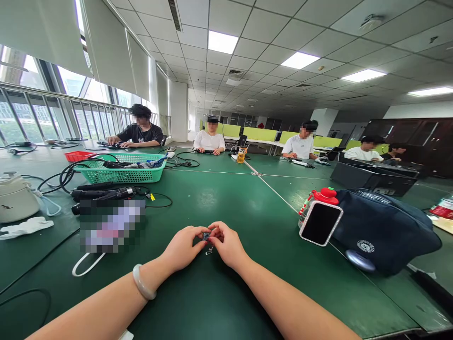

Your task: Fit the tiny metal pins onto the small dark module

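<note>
Both my hands meet over the green table (226, 302). A small dark part, like a tiny circuit board (205, 235), sits between their fingertips. My left hand (184, 248) pinches it from the left with thumb and index finger. My right hand (226, 244) holds its right side, fingers curled. Just below the fingertips is a small metallic piece (209, 251); whether it is joined to the part I cannot tell. A pale bangle circles my left wrist.
To the left are a green basket (123, 175), black cables, a pixelated pouch-like item (115, 226) and a white container (17, 198). On the right stand a phone (321, 224) and a dark blue bag (385, 231). Several people sit across the table.
</note>
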### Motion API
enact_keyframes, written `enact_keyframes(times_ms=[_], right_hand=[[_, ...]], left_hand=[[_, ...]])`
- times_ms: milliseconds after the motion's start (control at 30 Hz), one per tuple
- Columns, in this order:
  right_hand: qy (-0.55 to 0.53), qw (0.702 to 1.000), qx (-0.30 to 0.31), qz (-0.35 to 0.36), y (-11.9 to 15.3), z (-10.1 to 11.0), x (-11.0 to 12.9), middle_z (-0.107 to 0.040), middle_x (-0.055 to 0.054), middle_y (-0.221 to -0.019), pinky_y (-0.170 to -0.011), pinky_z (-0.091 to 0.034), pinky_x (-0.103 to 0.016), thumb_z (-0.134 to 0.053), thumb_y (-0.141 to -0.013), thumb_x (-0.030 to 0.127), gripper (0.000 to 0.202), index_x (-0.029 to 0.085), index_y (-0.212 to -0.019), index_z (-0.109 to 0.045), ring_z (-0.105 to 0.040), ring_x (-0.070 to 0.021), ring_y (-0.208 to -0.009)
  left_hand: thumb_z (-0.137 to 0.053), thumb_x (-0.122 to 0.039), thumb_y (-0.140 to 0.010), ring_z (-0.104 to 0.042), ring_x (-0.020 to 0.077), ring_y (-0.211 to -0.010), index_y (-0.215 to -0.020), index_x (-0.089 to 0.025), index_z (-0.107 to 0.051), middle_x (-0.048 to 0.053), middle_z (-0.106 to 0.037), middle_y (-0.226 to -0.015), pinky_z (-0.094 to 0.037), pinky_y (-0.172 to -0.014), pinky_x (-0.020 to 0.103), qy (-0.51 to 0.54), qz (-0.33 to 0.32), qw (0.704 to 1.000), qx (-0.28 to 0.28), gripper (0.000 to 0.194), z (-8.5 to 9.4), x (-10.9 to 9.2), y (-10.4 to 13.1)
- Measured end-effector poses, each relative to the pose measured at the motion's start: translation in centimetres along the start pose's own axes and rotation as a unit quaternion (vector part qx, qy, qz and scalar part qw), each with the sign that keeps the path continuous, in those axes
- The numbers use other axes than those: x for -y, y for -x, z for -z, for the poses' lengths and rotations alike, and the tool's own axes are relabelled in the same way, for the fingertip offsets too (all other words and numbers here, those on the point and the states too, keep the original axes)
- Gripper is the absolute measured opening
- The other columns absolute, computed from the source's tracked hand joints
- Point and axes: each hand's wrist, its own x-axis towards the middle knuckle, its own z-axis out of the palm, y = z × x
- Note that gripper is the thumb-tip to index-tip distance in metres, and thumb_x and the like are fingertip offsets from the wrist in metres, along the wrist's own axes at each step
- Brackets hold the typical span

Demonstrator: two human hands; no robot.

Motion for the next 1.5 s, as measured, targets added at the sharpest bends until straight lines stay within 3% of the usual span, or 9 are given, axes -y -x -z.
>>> enact_keyframes(times_ms=[300,533,700,800,933,1167,1500], right_hand=[[0.025,0.999,0.016,0.021,0.28,0.09,0.17,-0.057,0.002,-0.075,-0.067,-0.049,-0.025,-0.050,-0.073,0.013,0.028,0.022,-0.100,-0.053,-0.057,-0.0117,-0.069],[0.044,0.998,0.027,0.026,0.35,0.10,0.21,-0.062,0.002,-0.076,-0.074,-0.049,-0.028,-0.051,-0.073,0.010,0.038,0.024,-0.107,-0.051,-0.060,-0.0130,-0.072],[0.073,0.997,0.029,0.027,0.16,0.36,-0.05,-0.064,0.002,-0.080,-0.074,-0.047,-0.029,-0.050,-0.075,0.012,0.042,0.025,-0.116,-0.048,-0.059,-0.0131,-0.071],[0.138,0.989,0.047,0.012,0.08,0.75,-0.20,-0.063,0.000,-0.084,-0.069,-0.046,-0.029,-0.061,-0.069,0.016,0.040,0.024,-0.108,-0.055,-0.057,-0.0147,-0.072],[0.221,0.968,0.104,0.050,0.16,0.96,-0.08,-0.064,-0.003,-0.089,-0.078,-0.043,-0.034,-0.071,-0.062,0.022,0.029,0.024,-0.091,-0.066,-0.053,-0.0209,-0.088],[0.252,0.958,0.121,0.062,0.31,0.50,0.01,-0.062,-0.002,-0.081,-0.077,-0.042,-0.031,-0.070,-0.066,0.017,0.015,0.023,-0.080,-0.068,-0.052,-0.0190,-0.084],[0.282,0.946,0.146,0.058,0.37,0.67,0.32,-0.061,0.000,-0.079,-0.075,-0.040,-0.024,-0.068,-0.070,0.018,0.008,0.021,-0.077,-0.067,-0.052,-0.0141,-0.082]], left_hand=[[-0.052,-0.023,-0.072,-0.057,0.0173,-0.080,-0.102,-0.025,-0.059,0.000,-0.063,-0.080,-0.042,-0.079,0.029,0.028,-0.013,1.000,0.000,0.031,0.29,-0.45,0.16],[-0.050,-0.023,-0.072,-0.055,0.0184,-0.077,-0.106,-0.023,-0.056,0.001,-0.061,-0.077,-0.041,-0.073,0.029,-0.019,-0.044,0.999,0.025,0.035,0.08,-0.81,0.37],[-0.046,-0.021,-0.074,-0.054,0.0182,-0.075,-0.108,-0.025,-0.054,0.002,-0.061,-0.080,-0.039,-0.071,0.028,-0.036,-0.030,0.999,0.007,0.036,-0.02,-0.50,0.37],[-0.043,-0.018,-0.074,-0.054,0.0168,-0.072,-0.105,-0.024,-0.056,0.001,-0.061,-0.078,-0.039,-0.068,0.027,-0.026,0.005,1.000,-0.001,0.035,0.12,-0.29,0.20],[-0.039,-0.018,-0.074,-0.053,0.0147,-0.065,-0.096,-0.023,-0.059,0.000,-0.061,-0.072,-0.037,-0.063,0.025,-0.013,0.029,0.999,0.008,0.030,0.20,-0.01,-0.06],[-0.038,-0.020,-0.075,-0.052,0.0145,-0.065,-0.077,-0.021,-0.062,-0.001,-0.060,-0.069,-0.036,-0.061,0.023,-0.016,0.031,0.999,0.007,0.024,0.00,0.09,-0.27],[-0.037,-0.018,-0.075,-0.052,0.0139,-0.065,-0.075,-0.021,-0.059,-0.002,-0.059,-0.068,-0.034,-0.059,0.024,-0.016,0.032,0.999,0.009,0.022,0.03,0.11,-0.30]])
